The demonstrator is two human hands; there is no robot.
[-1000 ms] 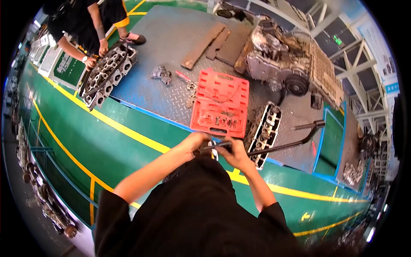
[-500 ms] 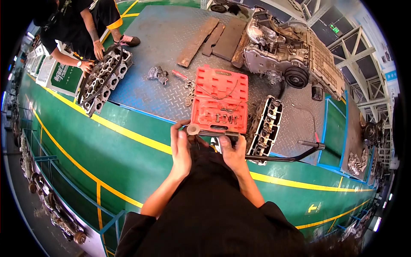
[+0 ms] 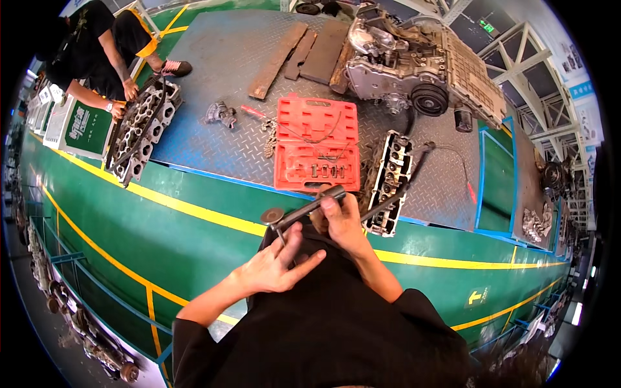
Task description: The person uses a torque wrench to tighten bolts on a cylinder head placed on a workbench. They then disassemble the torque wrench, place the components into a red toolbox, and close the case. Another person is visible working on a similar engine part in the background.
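My right hand is wrapped round a dark C-shaped clamp that looks like a valve spring compressor. A round disc sits at its left end, and a black curved bar runs up to the right over a cylinder head. My left hand lies just below the disc, fingers stretched apart, beside a thin metal rod on the clamp. Whether the fingertips touch the rod is hard to tell. Beyond my hands lies an opened red tool case with a few small metal parts in it.
A steel plate platform carries wooden boards, a large engine, a red-handled tool and a chain. At the left a person handles another cylinder head. Green floor with yellow lines lies near me.
The clamp has tilted, its right side swinging up over the cylinder head. My left hand has dropped from its left end and spread its fingers; my right hand keeps its grip. The view shifted slightly.
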